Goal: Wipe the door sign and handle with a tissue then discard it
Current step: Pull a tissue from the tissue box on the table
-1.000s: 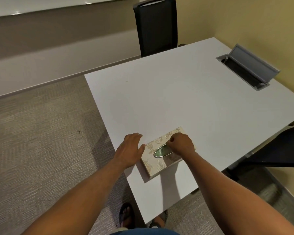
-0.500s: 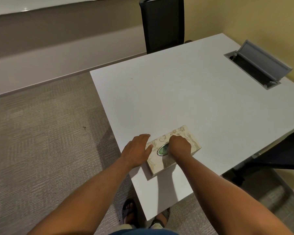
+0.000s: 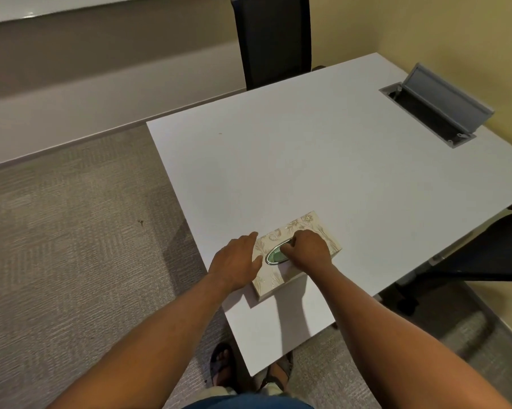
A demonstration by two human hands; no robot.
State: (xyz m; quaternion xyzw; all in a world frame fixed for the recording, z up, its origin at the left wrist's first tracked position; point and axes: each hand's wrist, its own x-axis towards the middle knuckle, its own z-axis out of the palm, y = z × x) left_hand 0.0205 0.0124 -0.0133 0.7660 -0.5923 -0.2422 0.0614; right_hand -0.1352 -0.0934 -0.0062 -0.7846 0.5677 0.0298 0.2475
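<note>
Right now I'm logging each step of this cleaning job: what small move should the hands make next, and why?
Probably pull a tissue up through the slot: the right hand has its fingertips at the oval opening of the tissue box, the left hand braces its side, and no tissue is out.

A white bench (image 3: 322,172) is standing on grey carpet (image 3: 72,246). A patterned tissue box (image 3: 316,228) is lying on it near the front edge, skewed to that edge. A grey cable hatch (image 3: 443,107) is sitting open, lid raised, at the far right.
</note>
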